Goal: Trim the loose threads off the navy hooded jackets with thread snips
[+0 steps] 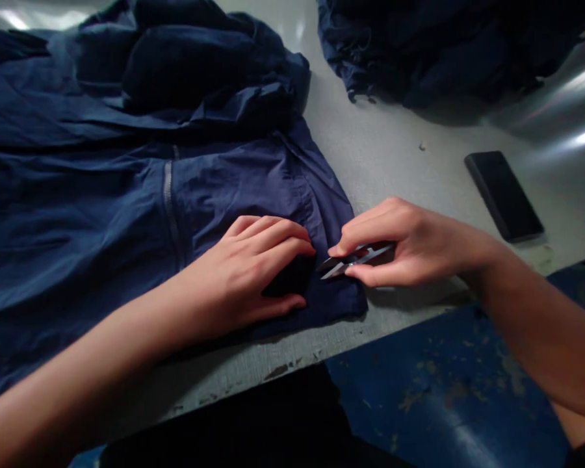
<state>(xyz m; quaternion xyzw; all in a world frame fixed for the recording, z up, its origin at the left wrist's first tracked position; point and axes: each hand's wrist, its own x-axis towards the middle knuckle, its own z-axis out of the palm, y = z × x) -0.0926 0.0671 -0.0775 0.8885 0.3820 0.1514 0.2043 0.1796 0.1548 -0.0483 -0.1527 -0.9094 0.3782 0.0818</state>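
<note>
"Two blades point(335, 269), slightly parted, and they're what bothers me. Those snips point(368, 255) sit over the four o'clock corner of the navy garment point(234, 188), points toward nine."

"Do they touch the cloth?"

"Can't tell from here. If so, a careless squeeze could nick it; the fabric is dark and shadowed there."

"And the hands?"

"Take the snips as the middle of the dial. The right hand point(404, 244) is at three, closed round them. The left hand point(258, 266) is at nine, palm down on the garment, fingers bent, thumb standing apart. Whether it pinches a fold, I can't make out."

"Its fingertips point(308, 246) are just beside the points."

"That's the worst of it. One slip of the snips could jab a finger."

"What about the zip point(169, 201), between nine and ten?"

"Well apart from the blades, though a tug there could drag cloth under them."

"Toward six, the garment lies near the edge of the counter point(400, 149)."

"So if it slid over, its weight could pull more toward that blue surface point(443, 383) at five."

"Farther out?"

"A black phone point(504, 195) just past two; a swinging right forearm point(526, 325) could knock it. At one, a dark bundle of cloth point(443, 45), probably too far to snag."
</note>
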